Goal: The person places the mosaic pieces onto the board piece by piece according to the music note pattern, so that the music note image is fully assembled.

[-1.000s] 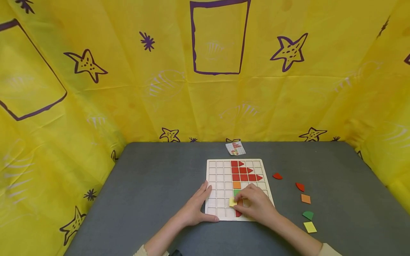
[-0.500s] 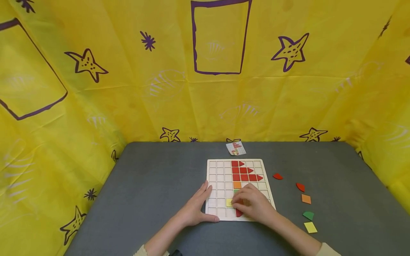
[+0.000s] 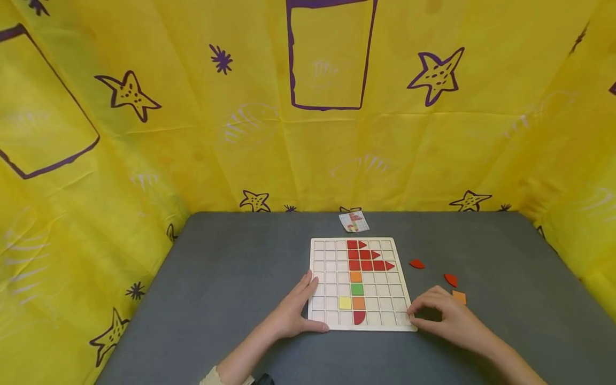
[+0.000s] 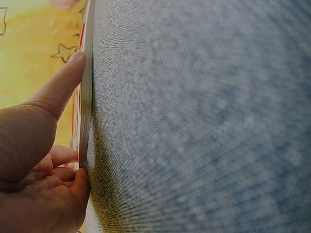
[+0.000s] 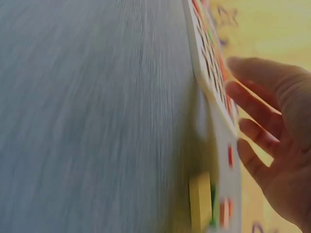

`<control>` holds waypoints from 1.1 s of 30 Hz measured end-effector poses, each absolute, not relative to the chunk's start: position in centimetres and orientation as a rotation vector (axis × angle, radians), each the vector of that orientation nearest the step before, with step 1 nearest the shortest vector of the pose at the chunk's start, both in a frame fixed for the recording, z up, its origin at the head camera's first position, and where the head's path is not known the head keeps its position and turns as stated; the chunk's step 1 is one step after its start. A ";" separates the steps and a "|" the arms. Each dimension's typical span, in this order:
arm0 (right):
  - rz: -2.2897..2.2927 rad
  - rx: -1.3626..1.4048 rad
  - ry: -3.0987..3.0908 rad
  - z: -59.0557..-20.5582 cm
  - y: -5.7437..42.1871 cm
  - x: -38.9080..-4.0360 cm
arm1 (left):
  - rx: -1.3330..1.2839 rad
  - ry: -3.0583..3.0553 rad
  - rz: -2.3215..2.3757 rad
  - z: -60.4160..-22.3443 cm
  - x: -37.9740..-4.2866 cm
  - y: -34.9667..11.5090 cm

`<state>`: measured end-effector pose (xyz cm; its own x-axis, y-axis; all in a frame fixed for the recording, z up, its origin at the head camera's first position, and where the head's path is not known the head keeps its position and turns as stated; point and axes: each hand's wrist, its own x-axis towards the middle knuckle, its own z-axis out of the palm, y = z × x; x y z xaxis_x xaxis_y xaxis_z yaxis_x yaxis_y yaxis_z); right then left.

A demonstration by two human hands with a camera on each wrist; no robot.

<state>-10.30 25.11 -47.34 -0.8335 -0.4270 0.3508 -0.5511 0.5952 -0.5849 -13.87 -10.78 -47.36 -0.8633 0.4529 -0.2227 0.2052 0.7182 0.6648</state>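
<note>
A wooden grid board (image 3: 327,275) lies on the grey table, with red squares and triangles (image 3: 366,266) in its upper rows. Below them sit an orange square (image 3: 355,277), a green square (image 3: 357,289), another orange square (image 3: 358,303) and a red quarter-round tile (image 3: 359,317). A yellow square tile (image 3: 345,303) fills the cell left of the lower orange one. My left hand (image 3: 291,315) touches the board's left corner, thumb along the front edge (image 4: 63,87). Over the board's right front corner is my right hand (image 3: 447,321), fingers loosely bent, holding nothing visible.
Right of the board lie two red quarter-round tiles (image 3: 417,264) and an orange square, partly hidden (image 3: 459,297). The right wrist view shows a loose yellow tile (image 5: 200,201) and green piece (image 5: 213,204), hidden in the head view. A pattern card (image 3: 354,221) lies behind the board.
The yellow tile was set into its cell and let go. My right hand has moved right, off the pieces to the board's right edge. The left hand has stayed put.
</note>
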 end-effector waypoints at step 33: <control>1.037 0.574 -2.719 -48.7 30.0 -7.3 | 0.554 2.577 0.917 -47.4 -13.9 -10.9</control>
<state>-7.29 30.03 -48.75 -0.9104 -0.2908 0.2945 -0.4130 0.6833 -0.6021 -13.91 -10.86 -47.45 -0.8627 0.4683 -0.1907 0.2425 0.7140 0.6568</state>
